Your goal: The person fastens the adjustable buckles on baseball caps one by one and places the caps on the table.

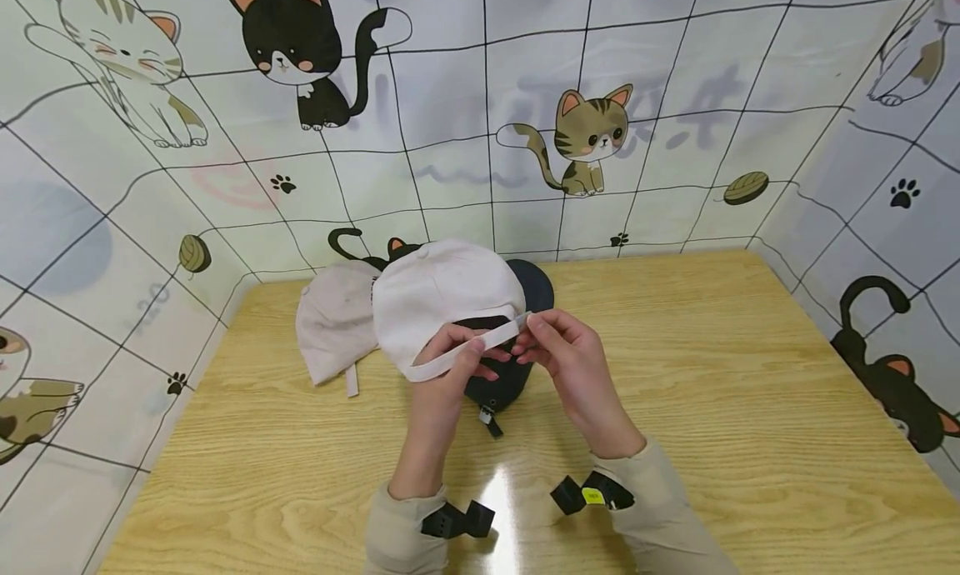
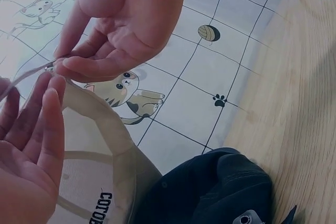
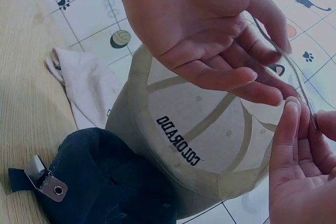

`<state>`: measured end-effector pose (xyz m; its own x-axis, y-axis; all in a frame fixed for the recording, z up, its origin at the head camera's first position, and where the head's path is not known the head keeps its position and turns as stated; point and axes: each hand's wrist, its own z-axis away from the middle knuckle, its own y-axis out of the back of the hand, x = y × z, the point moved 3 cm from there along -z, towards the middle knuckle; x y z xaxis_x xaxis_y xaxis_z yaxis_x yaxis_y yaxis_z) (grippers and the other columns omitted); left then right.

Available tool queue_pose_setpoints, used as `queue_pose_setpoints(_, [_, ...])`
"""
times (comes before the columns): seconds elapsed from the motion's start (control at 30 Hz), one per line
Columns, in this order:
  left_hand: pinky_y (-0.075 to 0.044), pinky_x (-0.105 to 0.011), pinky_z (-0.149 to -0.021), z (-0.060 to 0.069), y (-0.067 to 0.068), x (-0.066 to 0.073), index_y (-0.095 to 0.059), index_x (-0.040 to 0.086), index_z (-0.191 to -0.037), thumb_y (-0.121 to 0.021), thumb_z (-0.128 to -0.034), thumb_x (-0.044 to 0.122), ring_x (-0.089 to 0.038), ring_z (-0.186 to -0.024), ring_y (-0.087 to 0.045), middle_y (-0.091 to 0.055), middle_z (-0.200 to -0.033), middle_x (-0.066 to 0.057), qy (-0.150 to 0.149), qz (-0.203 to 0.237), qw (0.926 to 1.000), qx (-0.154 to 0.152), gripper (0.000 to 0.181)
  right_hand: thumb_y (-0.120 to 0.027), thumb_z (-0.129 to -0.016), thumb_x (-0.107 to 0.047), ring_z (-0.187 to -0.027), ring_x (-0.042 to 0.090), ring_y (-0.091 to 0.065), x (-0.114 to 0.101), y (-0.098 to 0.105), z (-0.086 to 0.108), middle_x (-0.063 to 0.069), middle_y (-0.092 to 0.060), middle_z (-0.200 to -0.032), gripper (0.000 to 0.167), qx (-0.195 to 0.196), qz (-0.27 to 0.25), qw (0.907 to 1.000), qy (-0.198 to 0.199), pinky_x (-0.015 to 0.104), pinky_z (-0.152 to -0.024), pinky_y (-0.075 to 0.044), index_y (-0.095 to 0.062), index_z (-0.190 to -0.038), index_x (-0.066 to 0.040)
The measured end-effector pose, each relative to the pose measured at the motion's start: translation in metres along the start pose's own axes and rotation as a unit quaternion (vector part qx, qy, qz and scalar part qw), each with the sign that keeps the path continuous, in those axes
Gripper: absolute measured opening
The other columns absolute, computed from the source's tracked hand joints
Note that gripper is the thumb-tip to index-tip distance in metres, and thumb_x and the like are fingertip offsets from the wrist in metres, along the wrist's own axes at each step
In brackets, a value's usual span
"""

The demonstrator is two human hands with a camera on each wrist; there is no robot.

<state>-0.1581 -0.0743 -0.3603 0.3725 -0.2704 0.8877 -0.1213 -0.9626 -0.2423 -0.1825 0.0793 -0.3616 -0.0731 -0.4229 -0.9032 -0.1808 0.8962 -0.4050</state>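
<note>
A white baseball cap (image 1: 442,287) is held up with its back opening towards me, black lettering showing inside its crown in the right wrist view. Across that opening runs its narrow white strap (image 1: 450,360). My left hand (image 1: 448,367) holds the strap between thumb and fingers, the fingers passing behind it. At the strap's right end, my right hand (image 1: 573,358) pinches a greyish piece with thumb and fingertips; a small shiny bit shows there in the left wrist view. Whether this is a buckle is too small to tell.
Behind and beneath the white cap lies a navy cap (image 1: 538,287), its metal buckle (image 3: 54,188) and strap end towards me. A pale pinkish cap (image 1: 335,318) rests at the left, strap hanging down. Cat-patterned cloth walls (image 1: 450,183) border the wooden table (image 1: 675,350).
</note>
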Motion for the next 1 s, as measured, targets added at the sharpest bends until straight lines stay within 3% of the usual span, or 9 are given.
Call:
queue_pose_setpoints(0.27, [-0.05, -0.034, -0.06, 0.0, -0.003, -0.003, -0.057, 0.0, -0.091, -0.061, -0.0854, 0.012, -0.027, -0.071, -0.06, -0.061, -0.08, -0.017, 0.038, -0.053, 0.9975, 0.026, 0.014, -0.058, -0.087, -0.017, -0.071, 0.021, -0.06, 0.002, -0.002, 0.001, 0.012, -0.059, -0.081, 0.021, -0.033, 0.064, 0.9973, 0.008, 0.033, -0.071, -0.051, -0.057, -0.094, 0.003])
queue_pose_setpoints(0.4, [-0.05, -0.033, -0.06, 0.0, -0.007, 0.006, -0.059, 0.001, -0.091, -0.062, -0.0844, 0.01, -0.027, -0.072, -0.06, -0.061, -0.081, -0.017, 0.051, -0.075, 0.9951, 0.038, 0.012, -0.057, -0.088, -0.017, -0.073, 0.022, -0.061, 0.002, -0.002, 0.002, 0.013, -0.059, -0.082, 0.022, -0.043, 0.096, 0.9943, 0.018, 0.035, -0.07, -0.051, -0.056, -0.095, 0.004])
queue_pose_setpoints(0.67, [-0.049, -0.031, -0.062, 0.0, -0.013, 0.017, -0.058, -0.003, -0.091, -0.06, -0.0843, 0.004, -0.02, -0.074, -0.058, -0.059, -0.087, -0.025, 0.048, -0.108, 0.9918, 0.047, 0.01, -0.061, -0.086, -0.016, -0.073, 0.023, -0.061, 0.001, -0.004, 0.001, 0.015, -0.059, -0.082, 0.021, -0.023, 0.154, 0.9876, 0.022, 0.037, -0.068, -0.051, -0.059, -0.095, 0.003])
queue_pose_setpoints(1.0, [-0.049, -0.031, -0.063, 0.001, -0.011, 0.017, -0.058, -0.003, -0.09, -0.061, -0.0837, 0.005, -0.032, -0.078, -0.058, -0.061, -0.086, -0.022, 0.05, -0.111, 0.9906, 0.061, 0.01, -0.062, -0.085, -0.015, -0.073, 0.025, -0.061, 0.001, -0.006, 0.002, 0.016, -0.061, -0.081, 0.019, -0.027, 0.18, 0.9833, 0.012, 0.037, -0.067, -0.051, -0.062, -0.093, 0.002])
